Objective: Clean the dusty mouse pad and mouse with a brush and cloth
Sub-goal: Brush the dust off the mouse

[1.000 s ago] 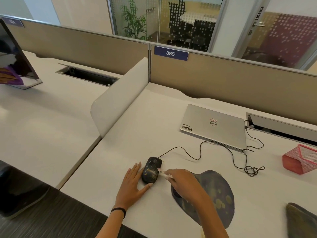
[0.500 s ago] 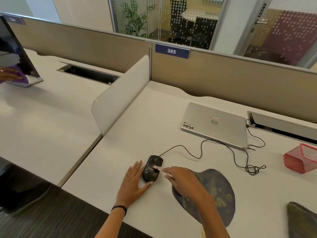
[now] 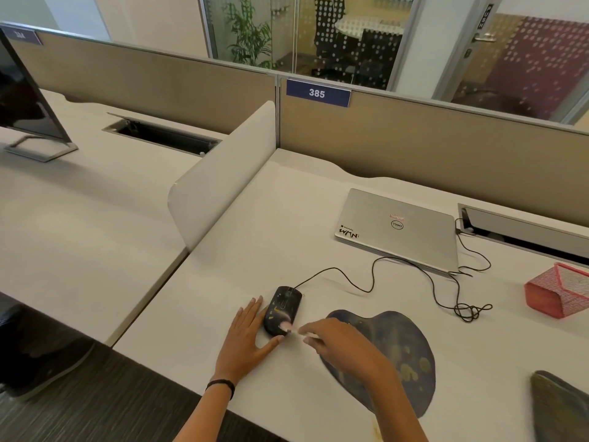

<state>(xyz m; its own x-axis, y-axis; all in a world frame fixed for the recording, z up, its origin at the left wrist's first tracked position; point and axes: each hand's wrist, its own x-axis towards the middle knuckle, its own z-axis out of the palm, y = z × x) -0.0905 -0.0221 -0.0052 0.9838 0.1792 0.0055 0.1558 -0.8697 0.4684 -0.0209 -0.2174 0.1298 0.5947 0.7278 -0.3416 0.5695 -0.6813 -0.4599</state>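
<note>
A black wired mouse (image 3: 283,306) speckled with yellowish dust lies on the white desk (image 3: 255,250), left of a dark blue mouse pad (image 3: 398,346) with yellow blotches. My left hand (image 3: 247,339) lies flat beside the mouse, fingers straight along its left side and thumb against its near end. My right hand (image 3: 344,346) pinches a small white brush (image 3: 294,330), blurred with motion, whose bristles touch the near part of the mouse. A dark olive cloth (image 3: 561,406) lies at the right edge.
A shut silver laptop (image 3: 398,228) sits behind, with the mouse cable (image 3: 414,269) looping to it. A red mesh holder (image 3: 561,293) lies on its side at the right. A white divider (image 3: 220,183) separates the neighbouring desk with a monitor (image 3: 28,103).
The brush tip has swept from the mouse's right side and top down toward its near end. The left hand stays put. The other person's hand with a purple cloth at the monitor has gone.
</note>
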